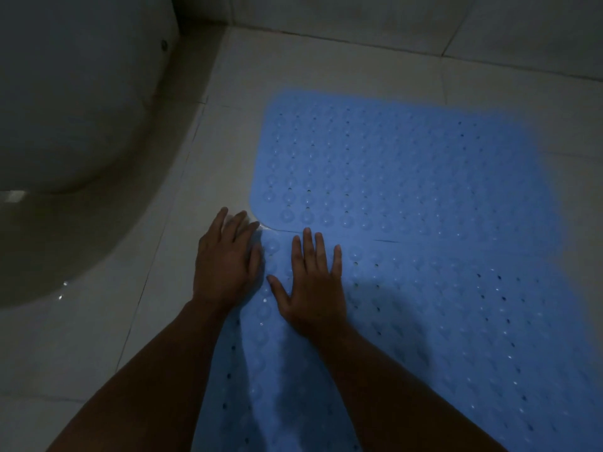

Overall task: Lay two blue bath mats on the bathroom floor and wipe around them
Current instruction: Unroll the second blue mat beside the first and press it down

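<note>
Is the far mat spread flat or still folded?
Spread flat: the far mat lies open on the floor, no fold showing; its right side is blurred.

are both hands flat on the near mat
No, only the right hand lies flat on the near mat; the left hand rests at its corner, mostly on the floor tile.

- The far mat point(401, 164) lies on the floor point(182, 203) ahead of both hands.
- The near mat point(440, 321) lies under the right hand point(315, 288) and runs right of it and back toward the person.
- The two mats meet edge to edge just ahead of the right hand's fingertips.
- The left hand point(225, 259) lies just left of the right hand, at the near mat's left edge.
- The toilet point(65, 125) stands well left of the left hand.
</note>
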Demonstrator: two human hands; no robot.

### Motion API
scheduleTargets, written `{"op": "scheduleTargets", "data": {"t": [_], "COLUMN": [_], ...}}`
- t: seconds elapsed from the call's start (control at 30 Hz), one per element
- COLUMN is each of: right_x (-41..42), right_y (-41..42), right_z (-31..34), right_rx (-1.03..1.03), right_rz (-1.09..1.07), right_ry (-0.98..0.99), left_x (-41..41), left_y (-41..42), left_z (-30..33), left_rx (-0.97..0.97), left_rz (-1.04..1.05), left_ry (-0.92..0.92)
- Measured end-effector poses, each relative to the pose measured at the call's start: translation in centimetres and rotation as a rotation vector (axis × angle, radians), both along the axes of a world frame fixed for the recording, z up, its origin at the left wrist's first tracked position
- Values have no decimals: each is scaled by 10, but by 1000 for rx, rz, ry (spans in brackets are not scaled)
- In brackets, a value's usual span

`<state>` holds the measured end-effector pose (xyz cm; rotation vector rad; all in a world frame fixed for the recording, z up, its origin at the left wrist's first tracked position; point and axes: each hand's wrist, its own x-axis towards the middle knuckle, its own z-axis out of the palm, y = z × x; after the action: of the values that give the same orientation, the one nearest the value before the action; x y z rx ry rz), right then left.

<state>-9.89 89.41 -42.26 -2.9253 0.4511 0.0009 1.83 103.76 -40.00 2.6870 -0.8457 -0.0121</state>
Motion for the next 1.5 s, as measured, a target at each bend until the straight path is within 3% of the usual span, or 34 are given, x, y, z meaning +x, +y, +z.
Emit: {"op": "scheduleTargets", "data": {"t": [0.3, 0.47, 0.53, 0.73, 0.97, 1.2, 1.33, 1.5], "right_x": [4, 22, 33, 2, -42, -71, -73, -58], "right_y": [0, -16, -35, -88, -139, -175, -193, -211], "right_z": [1, 33, 56, 102, 93, 86, 72, 48], "right_rx": [47, 292, 386, 381, 379, 283, 242, 181], "right_rz": [12, 38, 22, -124, -248, -254, -240, -172], "right_ry": [68, 384, 422, 317, 188, -31, -112, -236], "left_x": [-5, -25, -32, -57, -91, -116, -131, -138], "left_y": [4, 3, -2, -30, -78, -139, -168, -170], "left_z": [-1, 21, 31, 49, 45, 17, -18, -37], "left_rx": [5, -25, -29, -7, 75, -31, 60, 110], "left_rz": [33, 75, 100, 86, -53, -171, -217, -216], "left_ry": [6, -7, -7, 49, 92, 87, 108, 10]}}
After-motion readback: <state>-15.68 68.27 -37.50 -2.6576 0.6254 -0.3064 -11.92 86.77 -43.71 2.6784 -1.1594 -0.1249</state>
